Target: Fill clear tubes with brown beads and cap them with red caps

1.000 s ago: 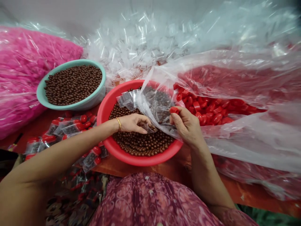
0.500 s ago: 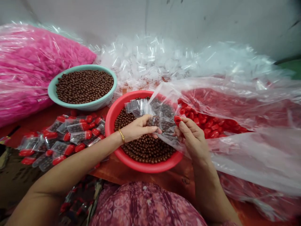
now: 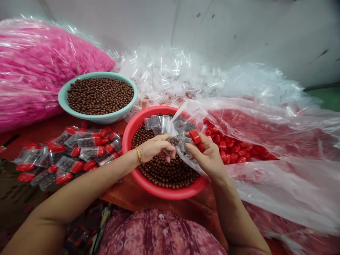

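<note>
My left hand [image 3: 154, 149], with a gold bangle at its wrist, is closed around a small clear container [image 3: 173, 140] with brown balls in it, partly hidden by the fingers. Close on its right, my right hand [image 3: 209, 157] pinches a red cap [image 3: 195, 136]; a second bit of red shows just under it. Both hands are above a red basin [image 3: 163, 193] of brown chocolate-like balls [image 3: 170, 177]. Several clear containers [image 3: 158, 123] lie on the balls at the back. The edge of a clear plastic bag [image 3: 186, 109] overhangs the basin near my right hand.
Red caps [image 3: 233, 150] spill from the plastic bag on the right. To the left lies a pile of filled, red-capped containers [image 3: 89, 152]. Behind it are a teal basin [image 3: 62, 99] of brown balls and a pink-filled bag [image 3: 47, 67]. Clear containers [image 3: 172, 71] heap along the wall.
My right hand has moved slightly left with the red cap, closer to the container, and turned the cap over. My left fingers have curled further around the container. The camera has shifted slightly.
</note>
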`<act>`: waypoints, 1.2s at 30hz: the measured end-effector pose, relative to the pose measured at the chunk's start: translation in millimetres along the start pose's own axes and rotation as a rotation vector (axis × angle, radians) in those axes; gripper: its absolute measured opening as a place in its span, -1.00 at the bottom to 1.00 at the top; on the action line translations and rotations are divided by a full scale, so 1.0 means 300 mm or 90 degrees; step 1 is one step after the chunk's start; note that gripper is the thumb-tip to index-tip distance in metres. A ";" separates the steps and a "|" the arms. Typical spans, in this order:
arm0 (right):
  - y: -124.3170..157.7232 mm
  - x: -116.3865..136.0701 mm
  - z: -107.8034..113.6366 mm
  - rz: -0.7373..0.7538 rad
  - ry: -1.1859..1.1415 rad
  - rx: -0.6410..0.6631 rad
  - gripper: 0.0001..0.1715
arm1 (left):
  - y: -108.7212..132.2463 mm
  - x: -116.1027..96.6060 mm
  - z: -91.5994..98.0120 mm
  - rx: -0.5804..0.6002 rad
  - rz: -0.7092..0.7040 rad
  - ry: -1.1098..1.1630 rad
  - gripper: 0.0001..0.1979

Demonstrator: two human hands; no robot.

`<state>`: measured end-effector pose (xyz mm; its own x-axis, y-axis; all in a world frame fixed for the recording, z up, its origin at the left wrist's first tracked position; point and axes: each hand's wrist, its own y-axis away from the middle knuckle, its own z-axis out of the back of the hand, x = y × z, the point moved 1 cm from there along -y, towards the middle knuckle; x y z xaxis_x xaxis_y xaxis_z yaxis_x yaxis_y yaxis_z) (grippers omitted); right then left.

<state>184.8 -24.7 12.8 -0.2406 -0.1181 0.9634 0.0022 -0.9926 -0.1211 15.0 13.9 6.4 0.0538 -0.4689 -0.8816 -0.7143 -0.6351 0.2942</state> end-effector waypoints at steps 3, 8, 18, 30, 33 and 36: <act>-0.017 0.018 -0.001 0.020 0.006 0.087 -0.73 | 0.004 -0.006 0.001 0.034 0.032 -0.008 -0.78; -0.029 0.026 -0.003 0.087 0.005 0.188 -0.76 | 0.013 -0.013 -0.002 0.072 0.063 -0.030 -0.77; -0.017 0.012 -0.010 -0.023 -0.119 0.228 -0.64 | 0.017 -0.012 -0.001 0.102 0.037 -0.044 -0.81; -0.005 -0.050 -0.051 -0.117 -0.137 0.084 -0.60 | 0.014 0.004 -0.016 -0.091 -0.068 -0.202 -0.81; 0.000 -0.042 -0.059 -0.034 -0.032 0.072 -0.59 | 0.011 0.015 -0.009 -0.132 -0.151 -0.292 -0.80; 0.006 -0.040 -0.064 0.049 0.092 0.044 -0.52 | 0.009 0.020 -0.004 -0.155 -0.210 -0.359 -0.79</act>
<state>169.0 -24.5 -3.5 -0.3745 -0.1937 0.9068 0.0916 -0.9809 -0.1717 14.1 8.6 2.4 -0.1766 0.1214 -0.9768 -0.5421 -0.8403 -0.0064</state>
